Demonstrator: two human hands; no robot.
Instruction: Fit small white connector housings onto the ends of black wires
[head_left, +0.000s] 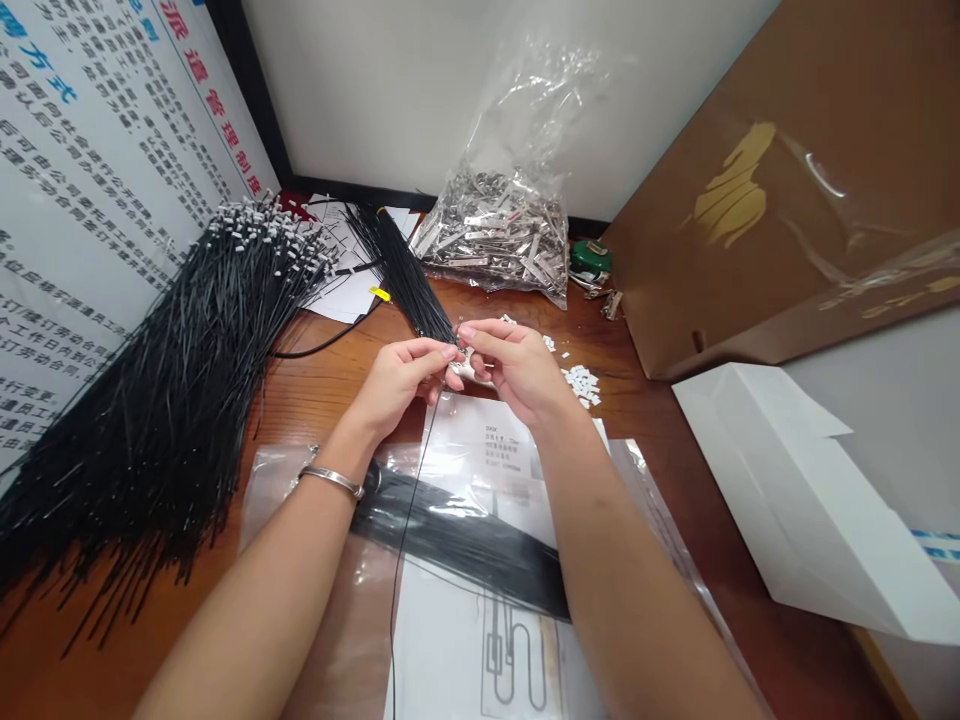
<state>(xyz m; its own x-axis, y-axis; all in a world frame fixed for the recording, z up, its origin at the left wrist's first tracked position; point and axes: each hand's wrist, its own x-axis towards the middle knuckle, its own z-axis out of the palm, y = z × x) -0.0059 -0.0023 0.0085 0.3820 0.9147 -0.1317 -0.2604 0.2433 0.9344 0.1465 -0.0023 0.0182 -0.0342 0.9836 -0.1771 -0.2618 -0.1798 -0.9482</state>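
Observation:
My left hand (405,380) pinches a thin black wire (411,500) between thumb and fingers. The wire hangs down from there past the lower edge of the view. Close beside it, my right hand (517,368) is closed in a pinch at the wire's upper end; what its fingertips hold is too small to make out. Just behind the fingers lies a bundle of black wires (405,275). Small white plastic pieces (581,384) are scattered to the right of my right hand. Below my wrists, a clear plastic bag (300,560) holds more black wires (457,530).
A large heap of black wires with white ends (172,350) leans at the left. Behind stands a clear bag of flat metal pieces (502,225), beside a green object (591,257). A brown box (787,180) and a white box (795,490) stand right. Printed sheets (442,640) lie in front.

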